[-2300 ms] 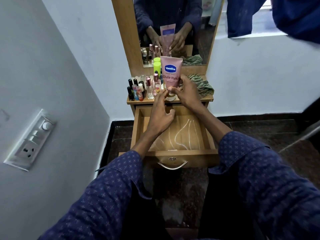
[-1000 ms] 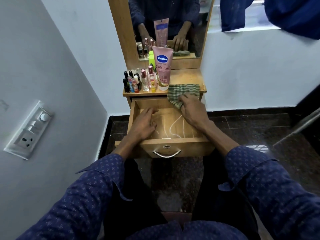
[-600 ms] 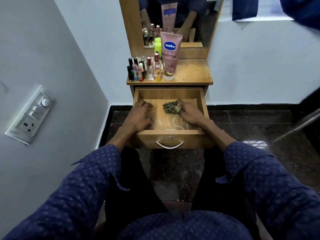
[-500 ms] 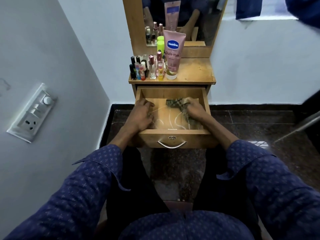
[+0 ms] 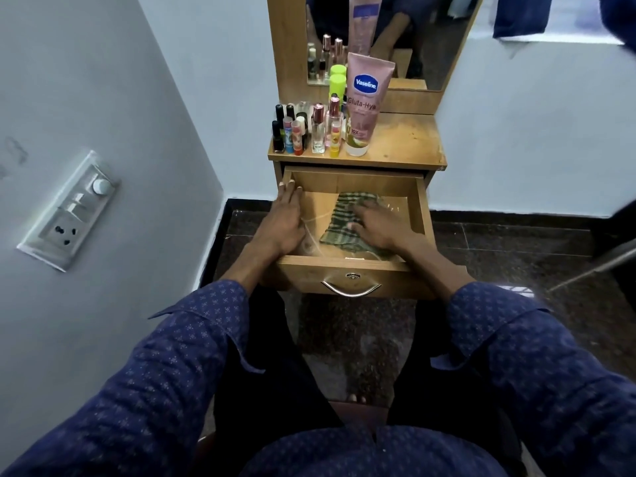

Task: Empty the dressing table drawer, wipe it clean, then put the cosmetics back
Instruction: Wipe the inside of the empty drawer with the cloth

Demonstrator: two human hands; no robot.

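Nearest to us, our blue patterned sleeves (image 5: 192,342) reach forward over dark trousers toward the open drawer (image 5: 351,270) of the wooden dressing table (image 5: 406,146). The drawer front carries a curved metal handle (image 5: 351,290) and a small lock above it. Inside, our left hand (image 5: 284,223) lies flat along the drawer's left side, fingers straight and close together, the tips touching the left wall near the back. Our right hand (image 5: 377,225) presses down on a green checked cloth (image 5: 344,218), fingers spread and fairly straight; the cloth lies rumpled on the drawer's pale wooden floor, right of centre. Farther back, on the tabletop, the cosmetics stand clustered at the left: small dark nail polish bottles (image 5: 278,136), clear perfume bottles (image 5: 318,132), and a tall pink Vaseline tube (image 5: 364,105) standing on its cap. Behind them rises the mirror (image 5: 430,39).
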